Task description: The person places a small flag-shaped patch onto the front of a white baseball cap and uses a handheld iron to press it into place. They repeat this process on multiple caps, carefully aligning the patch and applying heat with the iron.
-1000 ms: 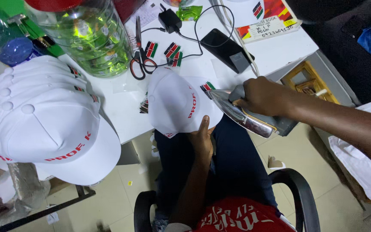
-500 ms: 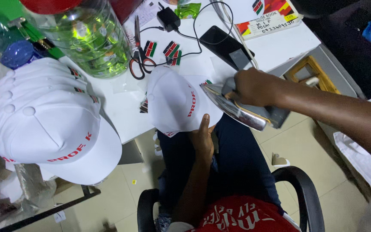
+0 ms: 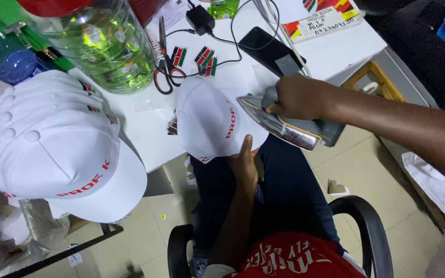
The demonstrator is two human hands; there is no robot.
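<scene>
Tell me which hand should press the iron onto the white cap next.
Right. The right hand already grips the iron by its handle, its tip at the white cap. The left hand props the cap from below, so it is probably best kept steadying.
</scene>
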